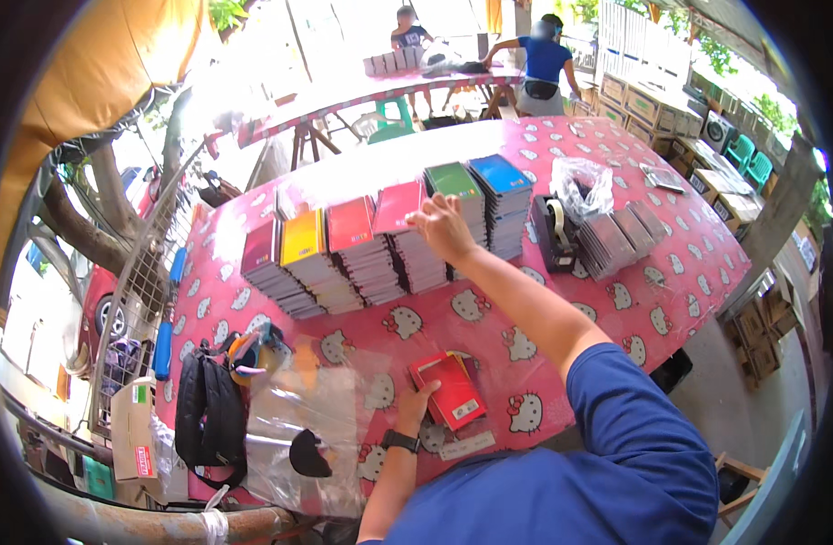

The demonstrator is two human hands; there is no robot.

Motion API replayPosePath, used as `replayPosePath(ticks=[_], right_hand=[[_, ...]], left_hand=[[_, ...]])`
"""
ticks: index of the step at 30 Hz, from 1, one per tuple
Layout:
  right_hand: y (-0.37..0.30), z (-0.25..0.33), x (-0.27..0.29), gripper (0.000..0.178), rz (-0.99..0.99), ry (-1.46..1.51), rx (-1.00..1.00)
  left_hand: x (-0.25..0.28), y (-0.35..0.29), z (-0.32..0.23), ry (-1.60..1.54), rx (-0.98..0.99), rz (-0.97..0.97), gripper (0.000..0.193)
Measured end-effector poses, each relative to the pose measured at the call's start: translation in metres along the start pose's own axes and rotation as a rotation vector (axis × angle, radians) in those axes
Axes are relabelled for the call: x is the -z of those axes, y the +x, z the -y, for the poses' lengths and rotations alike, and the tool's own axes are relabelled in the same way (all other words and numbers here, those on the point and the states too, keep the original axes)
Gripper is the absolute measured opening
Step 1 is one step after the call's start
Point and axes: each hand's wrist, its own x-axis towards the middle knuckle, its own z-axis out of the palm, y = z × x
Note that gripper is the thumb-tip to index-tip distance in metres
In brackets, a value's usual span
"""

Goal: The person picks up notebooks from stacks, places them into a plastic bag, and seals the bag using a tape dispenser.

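Several tall stacks of notebooks stand in a row across the table: maroon (261, 243), yellow (304, 234), red (351, 222), pinkish red (396, 202), green (453, 180) and blue (500, 173). My right hand (448, 227) reaches over the pinkish-red stack, beside the green one. Its bent fingers pinch at the right edge of the top notebook there. Close to my body, my left hand (418, 405) is closed on a small pile of red notebooks (450, 392), thumb on the upper cover. Whatever lies under that pile is mostly hidden.
Right of the stacks sit a tape dispenser (555, 234), a plastic bag (582, 186) and plastic-wrapped packs (607, 243). A black backpack (209, 413) and clear plastic sheeting (298, 427) lie at left. Two people work at a far table (344, 98); cartons (642, 107) line the right.
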Motion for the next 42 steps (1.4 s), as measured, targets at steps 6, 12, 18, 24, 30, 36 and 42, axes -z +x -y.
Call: replayPosePath(ticks=[6, 12, 18, 24, 30, 36, 42], right_hand=[[-0.024, 0.029, 0.088, 0.014, 0.166, 0.724, -0.289], [-0.171, 0.029, 0.024, 0.028, 1.030, 0.531, -0.360], [-0.025, -0.005, 0.021, 0.051, -0.062, 0.093, -0.071], [0.015, -0.061, 0.027, 0.018, 0.180, -0.170, -0.062], [-0.056, 0.001, 0.124, 0.018, 0.182, 0.766, -0.520], [-0.166, 0.056, 0.025, 0.019, 0.676, 0.615, 0.032], [-0.053, 0.004, 0.030, 0.036, -0.055, 0.172, 0.081]], left_hand=[[0.020, -0.005, -0.003, 0.228, 0.171, -0.001, 0.052], [0.005, 0.013, 0.008, -0.421, 0.058, 0.182, 0.054], [0.014, -0.011, -0.022, -0.002, 0.013, 0.098, 0.052], [0.007, -0.008, -0.020, -0.094, -0.010, 0.091, 0.051], [0.015, -0.009, -0.013, -0.104, 0.047, 0.096, 0.054], [0.003, 0.011, 0.008, -0.412, 0.065, 0.172, 0.056], [0.020, -0.006, -0.009, -0.247, -0.203, 0.085, 0.063]])
